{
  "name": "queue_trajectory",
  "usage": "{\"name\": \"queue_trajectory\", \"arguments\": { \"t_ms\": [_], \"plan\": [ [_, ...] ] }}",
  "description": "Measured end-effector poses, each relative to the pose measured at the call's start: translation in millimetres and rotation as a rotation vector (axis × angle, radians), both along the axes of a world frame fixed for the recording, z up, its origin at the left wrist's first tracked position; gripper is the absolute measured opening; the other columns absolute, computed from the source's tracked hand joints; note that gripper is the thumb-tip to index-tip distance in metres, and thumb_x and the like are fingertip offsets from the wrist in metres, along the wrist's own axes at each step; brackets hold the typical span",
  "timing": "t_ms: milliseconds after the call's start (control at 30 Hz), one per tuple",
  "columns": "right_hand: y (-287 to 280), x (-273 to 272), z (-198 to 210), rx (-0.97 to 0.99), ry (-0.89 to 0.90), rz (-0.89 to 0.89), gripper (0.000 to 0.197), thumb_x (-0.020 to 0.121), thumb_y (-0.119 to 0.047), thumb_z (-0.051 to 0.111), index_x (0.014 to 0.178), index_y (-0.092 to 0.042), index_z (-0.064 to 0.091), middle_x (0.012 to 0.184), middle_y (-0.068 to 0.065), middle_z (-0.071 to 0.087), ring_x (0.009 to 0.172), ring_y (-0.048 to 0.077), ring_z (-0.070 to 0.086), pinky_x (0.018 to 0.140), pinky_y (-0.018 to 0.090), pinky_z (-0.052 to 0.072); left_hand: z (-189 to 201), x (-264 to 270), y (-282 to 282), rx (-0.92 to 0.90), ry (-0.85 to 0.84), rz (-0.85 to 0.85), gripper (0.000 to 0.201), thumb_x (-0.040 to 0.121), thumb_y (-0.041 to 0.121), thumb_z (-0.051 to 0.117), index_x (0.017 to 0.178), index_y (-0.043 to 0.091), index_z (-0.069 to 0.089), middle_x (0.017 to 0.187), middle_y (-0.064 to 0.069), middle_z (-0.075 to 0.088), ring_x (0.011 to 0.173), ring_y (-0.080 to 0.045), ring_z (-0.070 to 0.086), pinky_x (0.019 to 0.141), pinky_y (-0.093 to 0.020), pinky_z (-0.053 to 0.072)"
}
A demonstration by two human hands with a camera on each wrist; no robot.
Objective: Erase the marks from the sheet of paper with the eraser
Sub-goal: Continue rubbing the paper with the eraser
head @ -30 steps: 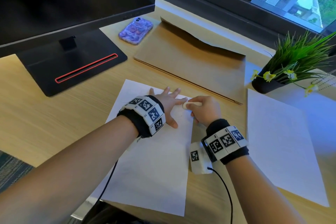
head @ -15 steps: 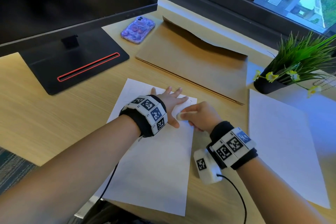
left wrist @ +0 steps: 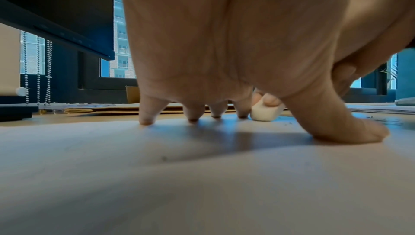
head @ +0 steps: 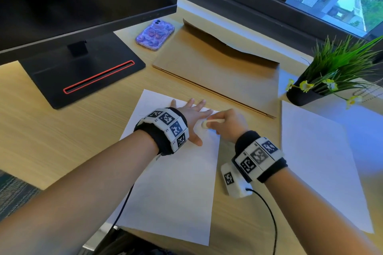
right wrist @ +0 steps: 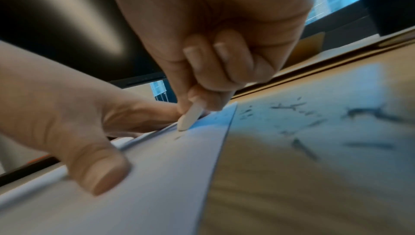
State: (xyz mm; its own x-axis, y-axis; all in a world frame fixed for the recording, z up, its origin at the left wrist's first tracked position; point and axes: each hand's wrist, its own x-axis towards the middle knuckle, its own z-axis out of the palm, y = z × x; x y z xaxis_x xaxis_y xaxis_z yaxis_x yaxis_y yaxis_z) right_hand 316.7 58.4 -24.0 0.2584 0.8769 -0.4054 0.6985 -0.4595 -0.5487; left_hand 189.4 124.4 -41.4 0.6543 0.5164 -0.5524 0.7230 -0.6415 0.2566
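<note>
Change: the eraser (head: pixel 207 124) sits a little farther up the sheet than half a second ago, closer to the left fingertips.
Right hand (head: pixel 230 125): pinches the eraser, its tip pressed onto the sheet of paper (head: pixel 172 188) near the top right corner.
Left hand (head: pixel 193 119): fingers spread flat, pinning the sheet to the table (head: pixel 41 130).
Debris: dark eraser crumbs (right wrist: pixel 303 148) on the table beside the sheet.

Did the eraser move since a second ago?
Yes. The eraser, held in the right hand, slid left across the sheet, away from its right edge and closer to the left hand's thumb.
</note>
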Motion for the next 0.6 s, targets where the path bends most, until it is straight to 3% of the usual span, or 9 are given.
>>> {"name": "queue_trajectory", "arguments": {
  "t_ms": [67,100,200,267,367,433,600],
  "plan": [
    [2.2,0.0,-1.5,0.051,0.006,-0.06,0.028,0.087,-0.028,0.064,0.114,-0.02,0.067,0.116,0.007,0.064,0.1,0.02,0.061,0.088,0.031,0.049,0.4,0.0,-0.4,-0.002,-0.013,0.006,0.108,0.074,0.053,0.07,0.148,0.039,-0.008,0.156,0.006,-0.021,0.144,-0.024,-0.017,0.109,-0.067,0.0],
    [-0.4,-1.7,-3.3,0.049,0.019,-0.069,0.028,0.088,-0.029,0.064,0.114,-0.02,0.067,0.115,0.006,0.065,0.1,0.02,0.06,0.087,0.031,0.048,0.2,-0.2,0.0,-0.004,-0.01,0.005,0.108,0.074,0.053,0.07,0.148,0.038,-0.008,0.156,0.006,-0.022,0.144,-0.024,-0.017,0.109,-0.067,0.0],
    [-10.4,-8.9,-6.3,-0.038,0.049,0.017,0.023,0.088,-0.032,0.064,0.108,-0.022,0.069,0.086,-0.002,0.064,0.073,0.008,0.057,0.063,0.017,0.043,-0.1,-1.1,1.6,-0.002,0.017,-0.015,0.109,0.075,0.055,0.069,0.149,0.034,-0.009,0.156,0.005,-0.023,0.144,-0.026,-0.017,0.109,-0.068,0.0],
    [-6.8,-9.0,-4.2,-0.053,0.054,0.002,0.023,0.086,-0.032,0.066,0.106,-0.021,0.069,0.081,-0.004,0.061,0.068,0.006,0.054,0.058,0.015,0.039,-0.3,-1.5,1.3,0.001,0.009,-0.015,0.109,0.075,0.055,0.069,0.149,0.035,-0.008,0.156,0.005,-0.023,0.144,-0.025,-0.017,0.109,-0.068,0.0],
    [2.7,-3.8,-6.0,0.047,0.061,-0.091,0.026,0.084,-0.031,0.068,0.108,-0.021,0.07,0.107,0.004,0.066,0.091,0.016,0.061,0.076,0.025,0.046,-1.2,-1.5,-0.1,0.0,-0.025,0.011,0.107,0.074,0.053,0.071,0.148,0.04,-0.006,0.156,0.007,-0.021,0.144,-0.023,-0.016,0.109,-0.067,-0.001],
    [-1.4,-5.9,-8.4,0.058,0.064,-0.111,0.025,0.085,-0.031,0.067,0.109,-0.021,0.07,0.111,0.005,0.066,0.094,0.016,0.06,0.081,0.027,0.047,-1.8,-1.4,0.3,-0.001,-0.018,0.01,0.108,0.074,0.054,0.07,0.149,0.039,-0.006,0.156,0.007,-0.021,0.144,-0.023,-0.017,0.11,-0.066,-0.002],
    [-13.7,-3.5,-9.1,-0.038,0.055,-0.007,0.028,0.086,-0.037,0.065,0.109,-0.022,0.069,0.085,-0.006,0.063,0.072,0.005,0.055,0.06,0.016,0.04,-2.0,-1.1,2.3,0.002,0.019,-0.017,0.109,0.075,0.055,0.069,0.149,0.035,-0.009,0.155,0.005,-0.024,0.144,-0.025,-0.018,0.109,-0.067,-0.001]
  ]
}}
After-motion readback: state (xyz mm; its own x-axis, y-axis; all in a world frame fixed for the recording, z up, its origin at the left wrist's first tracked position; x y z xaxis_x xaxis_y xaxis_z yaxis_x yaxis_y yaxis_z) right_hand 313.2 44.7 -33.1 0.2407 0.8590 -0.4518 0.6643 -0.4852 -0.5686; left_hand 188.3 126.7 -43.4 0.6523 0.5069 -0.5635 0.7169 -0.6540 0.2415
